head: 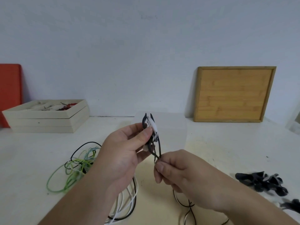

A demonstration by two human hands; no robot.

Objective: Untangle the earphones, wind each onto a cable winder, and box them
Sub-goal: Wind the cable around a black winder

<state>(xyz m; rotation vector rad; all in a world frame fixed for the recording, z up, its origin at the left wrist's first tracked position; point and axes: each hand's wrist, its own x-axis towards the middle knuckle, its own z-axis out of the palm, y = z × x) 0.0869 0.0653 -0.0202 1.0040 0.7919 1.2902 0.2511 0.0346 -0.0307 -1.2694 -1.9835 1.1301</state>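
The cable winder (144,120) in my left hand (125,150) is black. The earphone cord (155,137) wound on it is white banded with black, and the stretch my right hand (177,169) pinches is black. The tangle (78,164) mixes bright green, pale blue and black loops, with white and black strands (132,198) beside it. The spare winders (266,182) are black. The tray (233,95) shows honey-brown bamboo grain. The board (9,91) is orange-red, the boxes (45,120) cream, and the table (227,143) white.

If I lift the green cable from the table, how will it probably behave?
The green cable lies in loose, thin loops, so it is probably floppy and light. It crosses the black cable and the pale blue cable, so lifting it would likely drag them along.
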